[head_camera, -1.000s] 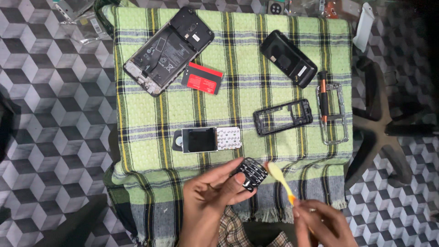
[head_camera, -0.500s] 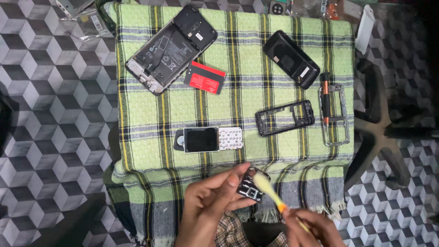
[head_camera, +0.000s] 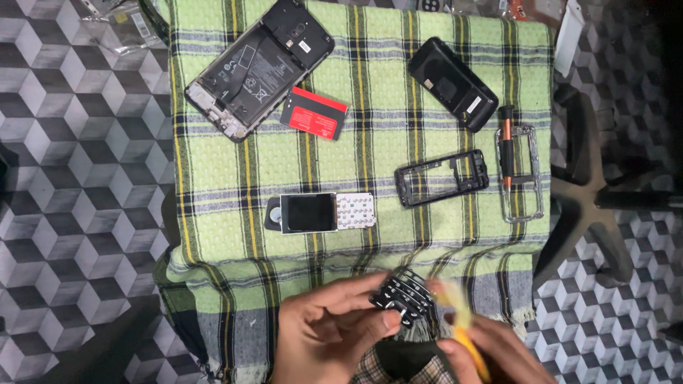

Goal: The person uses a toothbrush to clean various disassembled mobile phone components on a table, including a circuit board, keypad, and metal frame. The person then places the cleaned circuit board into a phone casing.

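Note:
My left hand (head_camera: 329, 326) pinches a small black phone keypad (head_camera: 405, 297) at the near edge of the green plaid cloth (head_camera: 235, 171). My right hand (head_camera: 491, 353) holds a yellow toothbrush (head_camera: 461, 318), blurred, its head right beside the keypad. On the cloth above lie a phone board with screen and white key membrane (head_camera: 324, 212), a black inner frame (head_camera: 441, 177) and a clear frame (head_camera: 521, 173) with a black and orange screwdriver (head_camera: 506, 142) across it.
An opened smartphone (head_camera: 256, 65) with its battery showing, a red and black card (head_camera: 314, 113) and a black back cover (head_camera: 452, 83) lie at the far side. A black chair base (head_camera: 590, 206) stands at the right. Plastic bags (head_camera: 121, 28) rest on the patterned floor.
The keypad has turned in my left hand so its keys show again. The toothbrush has moved to the keypad's right side. The view has shifted slightly.

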